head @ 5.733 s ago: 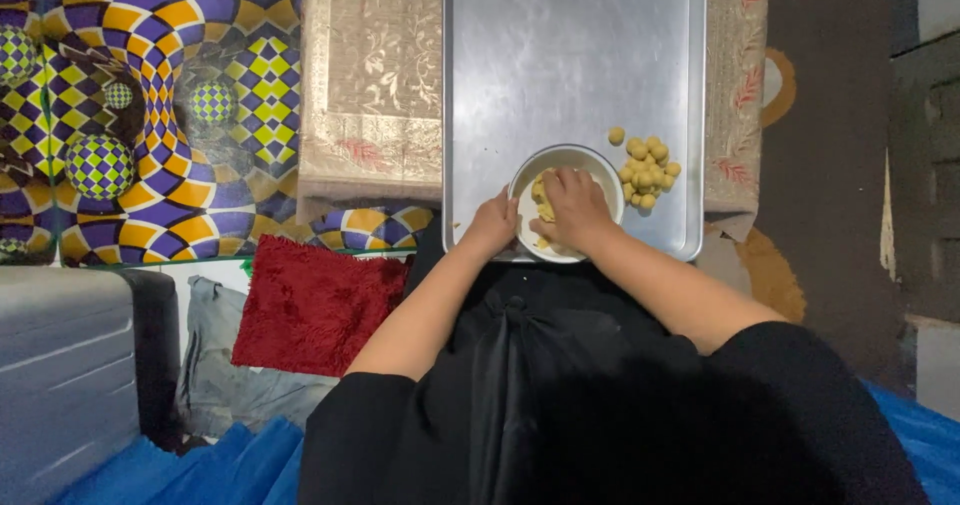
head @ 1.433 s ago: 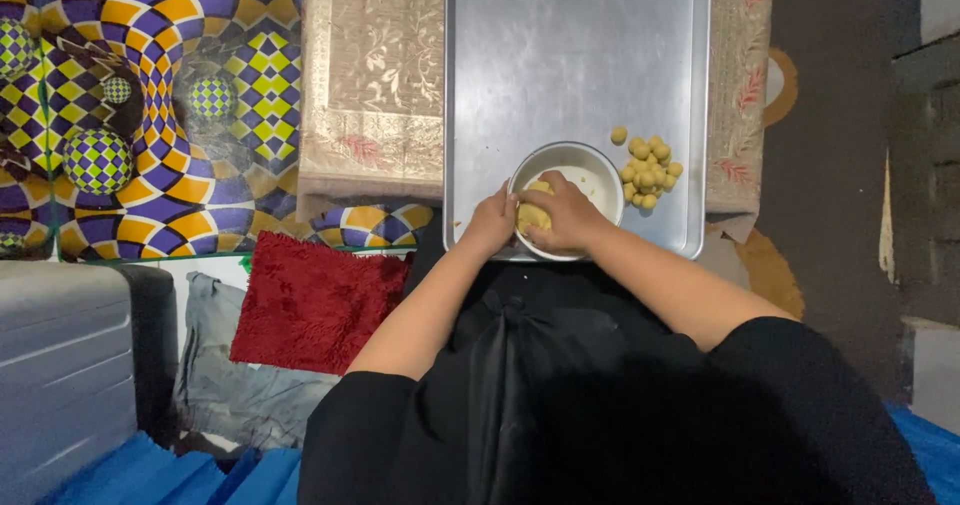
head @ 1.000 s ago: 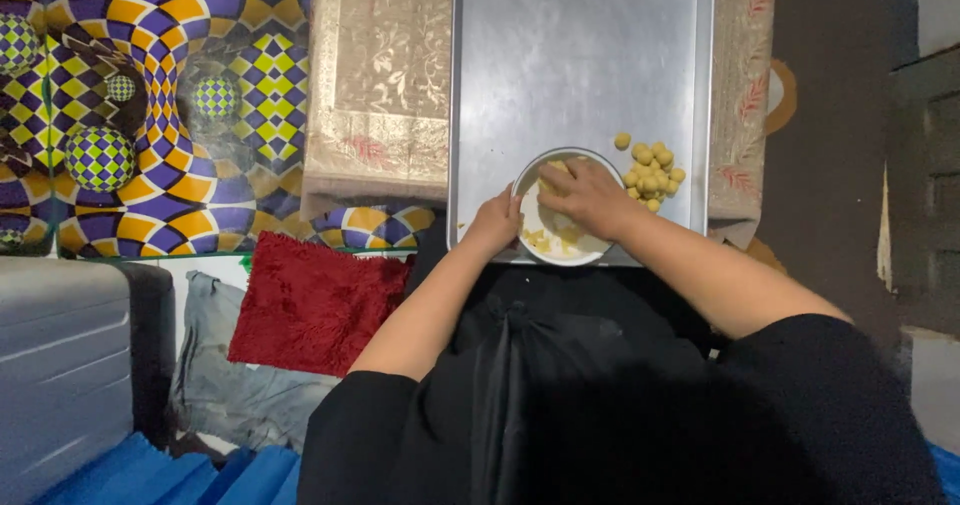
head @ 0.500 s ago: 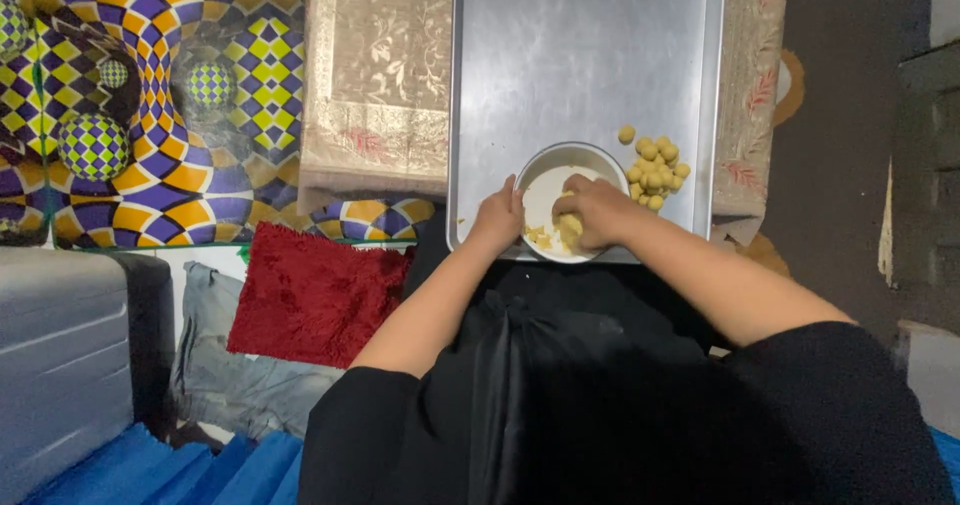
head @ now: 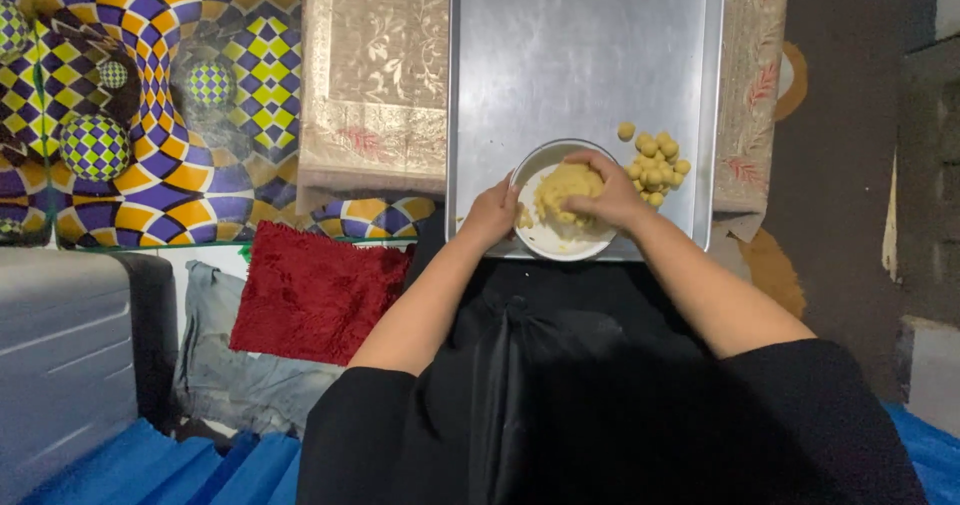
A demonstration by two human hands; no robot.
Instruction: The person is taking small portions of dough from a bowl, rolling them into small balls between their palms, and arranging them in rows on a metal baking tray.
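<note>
You have one view only, from the camera on your head, facing straight down over your lap and forearms. The metal tray [head: 585, 55] lies ahead at the top of the frame, at arm's reach; the patterned floor covering [head: 150, 95] spreads to your left.

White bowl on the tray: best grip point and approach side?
Grip the white bowl by its near-left rim, coming from the person's side, where the left hand already touches it. The right hand and dough fill the middle; dough balls crowd the right.
</note>
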